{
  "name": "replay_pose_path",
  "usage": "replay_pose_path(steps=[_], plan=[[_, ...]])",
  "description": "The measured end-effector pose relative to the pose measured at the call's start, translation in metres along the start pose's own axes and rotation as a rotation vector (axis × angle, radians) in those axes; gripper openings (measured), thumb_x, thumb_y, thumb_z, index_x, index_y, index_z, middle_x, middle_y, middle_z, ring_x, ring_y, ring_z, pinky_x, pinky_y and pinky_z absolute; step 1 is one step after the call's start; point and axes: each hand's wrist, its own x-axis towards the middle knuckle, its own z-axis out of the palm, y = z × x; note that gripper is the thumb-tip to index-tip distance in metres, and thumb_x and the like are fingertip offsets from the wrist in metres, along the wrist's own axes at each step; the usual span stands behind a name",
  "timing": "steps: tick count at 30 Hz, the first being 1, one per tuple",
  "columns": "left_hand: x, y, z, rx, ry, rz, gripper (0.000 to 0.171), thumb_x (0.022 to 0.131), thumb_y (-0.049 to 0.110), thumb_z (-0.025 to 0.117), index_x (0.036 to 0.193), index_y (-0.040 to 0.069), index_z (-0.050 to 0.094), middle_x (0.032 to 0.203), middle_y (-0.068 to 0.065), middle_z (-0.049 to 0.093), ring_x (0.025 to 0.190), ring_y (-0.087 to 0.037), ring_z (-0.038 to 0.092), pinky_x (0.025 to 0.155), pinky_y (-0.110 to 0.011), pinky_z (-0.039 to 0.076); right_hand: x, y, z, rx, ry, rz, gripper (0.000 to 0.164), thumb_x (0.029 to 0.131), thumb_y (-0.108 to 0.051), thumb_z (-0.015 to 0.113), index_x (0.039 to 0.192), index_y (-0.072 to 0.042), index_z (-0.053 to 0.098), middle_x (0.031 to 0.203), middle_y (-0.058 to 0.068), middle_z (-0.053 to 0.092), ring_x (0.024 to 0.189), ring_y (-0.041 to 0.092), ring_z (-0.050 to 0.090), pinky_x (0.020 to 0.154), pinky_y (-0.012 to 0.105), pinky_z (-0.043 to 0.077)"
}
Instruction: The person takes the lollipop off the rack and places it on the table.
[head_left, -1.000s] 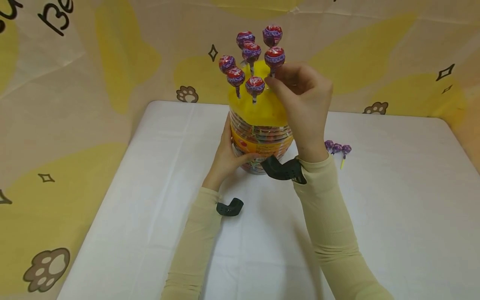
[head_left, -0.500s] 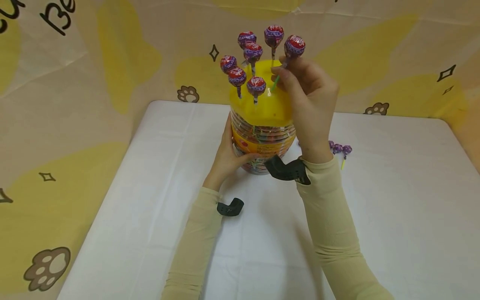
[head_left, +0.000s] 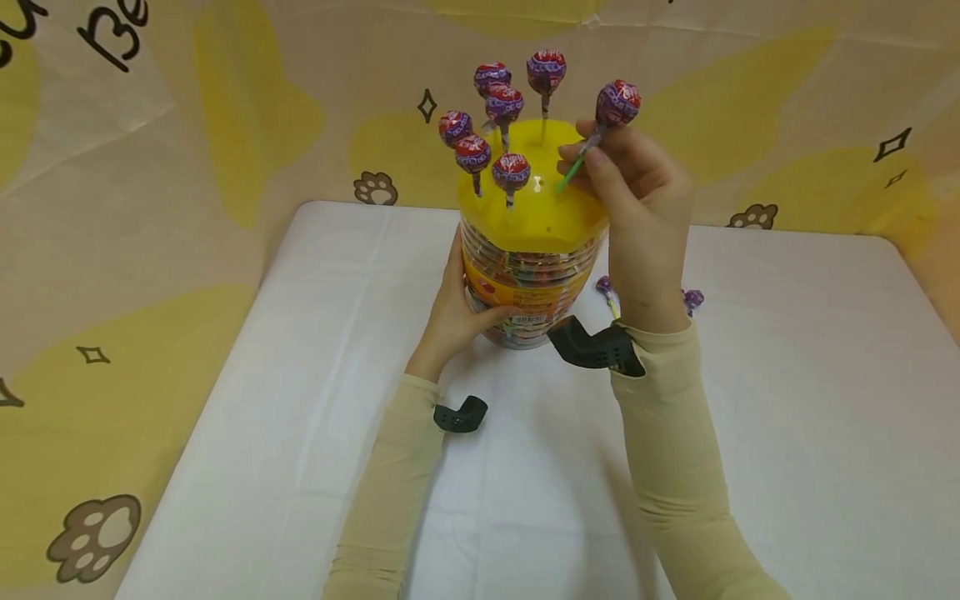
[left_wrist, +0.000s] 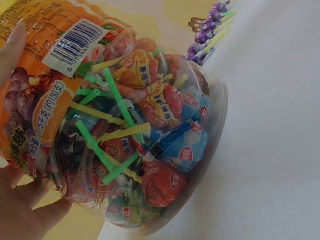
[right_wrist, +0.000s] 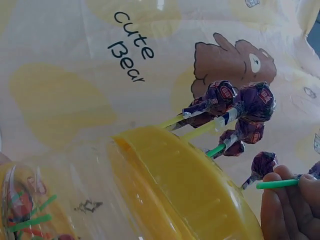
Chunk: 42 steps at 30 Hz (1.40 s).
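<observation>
Right hand (head_left: 651,208) pinches a green-stemmed lollipop (head_left: 618,104) just above the yellow lid (head_left: 536,223), where six wrapped lollipops (head_left: 511,172) stand; left hand (head_left: 453,321) grips the candy jar (head_left: 532,275) on the white table (head_left: 337,333).

head: high, forward-down | left wrist: close, at jar (left_wrist: 60,65) | right wrist: close, at lid (right_wrist: 190,180) (all share jar)
</observation>
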Motion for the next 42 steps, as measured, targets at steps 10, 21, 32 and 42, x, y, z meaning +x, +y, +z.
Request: replay_pose_path(steps=[10,21,32,42], plan=[[0.0,-0.003,0.0,0.012,0.008,0.001,0.116,0.074,0.022,0.082,0.152,0.028,-0.004,0.155,0.0,0.018,0.139,-0.019,0.024,0.114,-0.046,0.021,-0.014,0.005,-0.02,0.116,0.013,0.025,0.016,0.09,0.004,0.058,0.103,0.007,0.066,0.095,0.019,0.065,0.088,0.03,0.062,0.09,0.034,0.052],[0.001,-0.005,0.001,0.013,0.004,0.009,0.116,0.075,0.024,0.082,0.152,0.027,-0.005,0.156,0.0,0.015,0.14,-0.018,0.022,0.114,-0.045,0.021,-0.032,0.013,-0.054,0.041,0.012,0.008,0.017,0.089,0.004,0.06,0.103,0.012,0.066,0.096,0.019,0.066,0.087,0.028,0.064,0.081,0.031,0.056],[0.001,-0.002,0.003,0.019,-0.001,0.008,0.116,0.075,0.019,0.081,0.152,0.023,-0.005,0.156,-0.002,0.015,0.139,-0.019,0.023,0.114,-0.043,0.022,-0.044,0.015,-0.114,-0.078,0.067,0.122,0.019,0.085,0.005,0.065,0.097,0.019,0.063,0.09,0.016,0.069,0.078,0.024,0.068,0.076,0.027,0.057],[0.002,-0.002,0.002,0.007,-0.003,0.014,0.115,0.076,0.018,0.081,0.152,0.024,-0.005,0.156,-0.001,0.014,0.139,-0.019,0.023,0.114,-0.043,0.022,-0.041,0.013,-0.15,-0.294,0.101,0.259,0.008,0.085,0.005,0.065,0.088,0.002,0.071,0.085,0.007,0.07,0.073,0.016,0.068,0.068,0.019,0.056]])
